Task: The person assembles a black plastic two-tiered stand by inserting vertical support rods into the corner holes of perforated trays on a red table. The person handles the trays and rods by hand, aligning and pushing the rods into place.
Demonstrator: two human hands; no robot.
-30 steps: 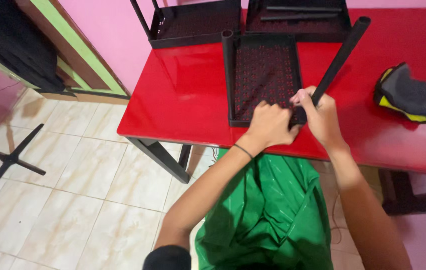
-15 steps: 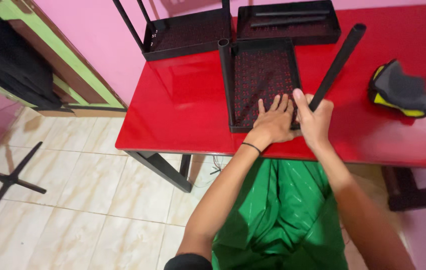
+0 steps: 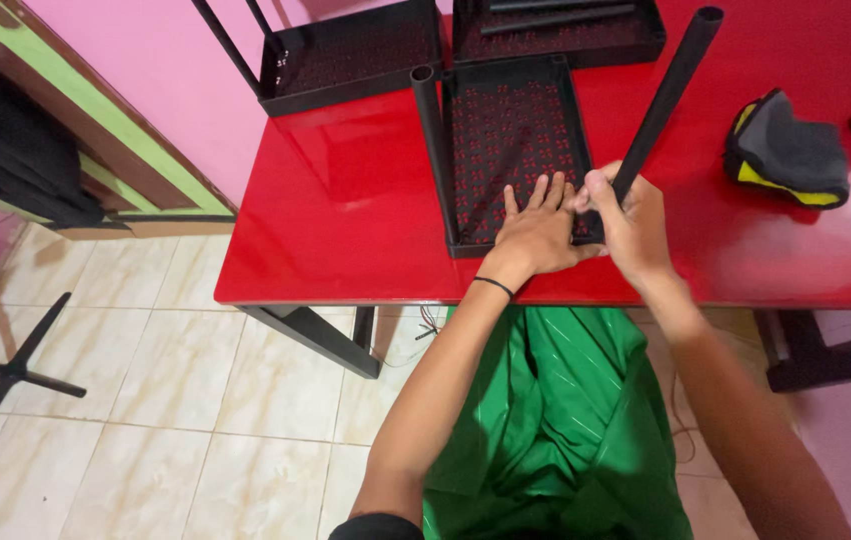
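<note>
Hands at a black shelf tray on a red tabletop (image 3: 345, 230)

The perforated tray (image 3: 510, 140) lies at centre frame; the left hand (image 3: 535, 232) presses flat on it, fingers spread, while the right hand (image 3: 630, 222) is closed around a black tube (image 3: 667, 92) slanting toward the upper right.

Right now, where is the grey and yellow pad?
The grey and yellow pad lies on the red table at the far right of the head view, beyond the right hand, touching nothing else.
</note>
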